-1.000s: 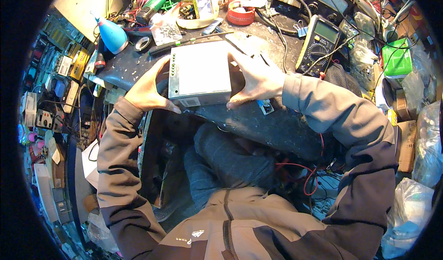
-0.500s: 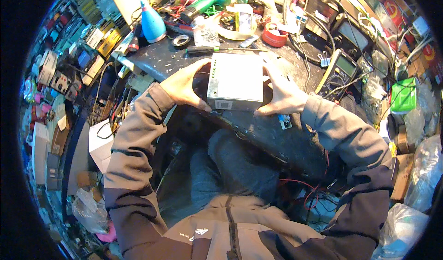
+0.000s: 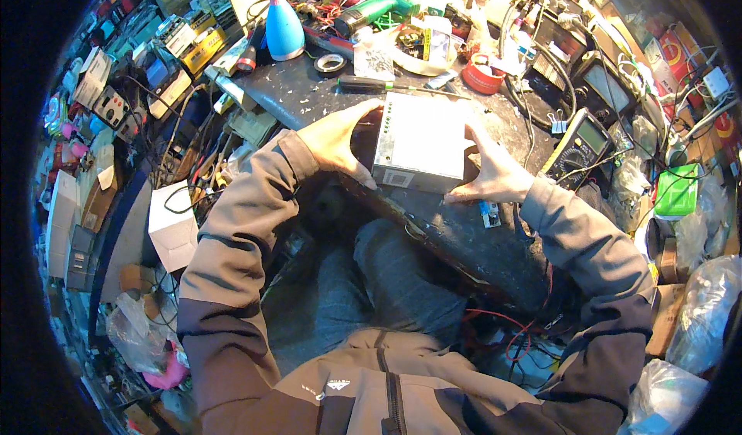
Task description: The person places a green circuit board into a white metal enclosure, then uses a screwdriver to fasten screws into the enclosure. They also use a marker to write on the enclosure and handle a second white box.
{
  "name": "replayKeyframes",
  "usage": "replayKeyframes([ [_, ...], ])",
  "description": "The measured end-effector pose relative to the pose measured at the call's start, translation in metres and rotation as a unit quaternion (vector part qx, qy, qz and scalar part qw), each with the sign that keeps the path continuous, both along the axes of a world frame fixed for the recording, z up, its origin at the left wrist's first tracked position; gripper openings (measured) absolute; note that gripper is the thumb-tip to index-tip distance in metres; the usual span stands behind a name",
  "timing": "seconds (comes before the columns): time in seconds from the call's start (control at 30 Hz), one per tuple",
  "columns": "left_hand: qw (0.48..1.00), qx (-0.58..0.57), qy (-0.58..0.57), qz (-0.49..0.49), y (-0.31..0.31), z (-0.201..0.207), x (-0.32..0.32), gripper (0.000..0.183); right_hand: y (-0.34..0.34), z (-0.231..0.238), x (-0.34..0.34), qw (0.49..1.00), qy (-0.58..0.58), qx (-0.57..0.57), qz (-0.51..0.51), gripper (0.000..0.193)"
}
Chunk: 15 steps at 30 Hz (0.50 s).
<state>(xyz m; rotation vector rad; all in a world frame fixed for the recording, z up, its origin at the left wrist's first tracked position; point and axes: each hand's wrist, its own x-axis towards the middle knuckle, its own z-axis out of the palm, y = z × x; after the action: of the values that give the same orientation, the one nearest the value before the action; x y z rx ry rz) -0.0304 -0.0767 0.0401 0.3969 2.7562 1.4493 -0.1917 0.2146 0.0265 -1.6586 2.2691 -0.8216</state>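
I judge this a holding step: my left hand [image 3: 338,140] and right hand [image 3: 498,171] grasp the box [image 3: 421,135] from either side, at the table's [image 3: 483,246] near edge. Moving it calls for even pressure from both.

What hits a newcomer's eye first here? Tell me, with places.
First, the pale box, bright between the left hand and the right hand, near the front of the bench. Beyond it, to the left, stands a vivid blue bottle; at far right sits a bright green box.
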Motion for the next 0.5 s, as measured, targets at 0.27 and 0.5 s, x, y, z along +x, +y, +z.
replayKeyframes([
  [0.27, 0.993, 0.109, -0.036, 0.010, -0.003, -0.006, 0.008, 0.126, -0.010, 0.030, -0.011, 0.980, -0.186, 0.034, 0.057, 0.068],
  [0.5, 0.914, 0.250, -0.260, 0.187, 0.010, -0.001, -0.004, 0.039, -0.026, 0.055, 0.011, 0.845, -0.514, 0.096, -0.110, 0.049],
])
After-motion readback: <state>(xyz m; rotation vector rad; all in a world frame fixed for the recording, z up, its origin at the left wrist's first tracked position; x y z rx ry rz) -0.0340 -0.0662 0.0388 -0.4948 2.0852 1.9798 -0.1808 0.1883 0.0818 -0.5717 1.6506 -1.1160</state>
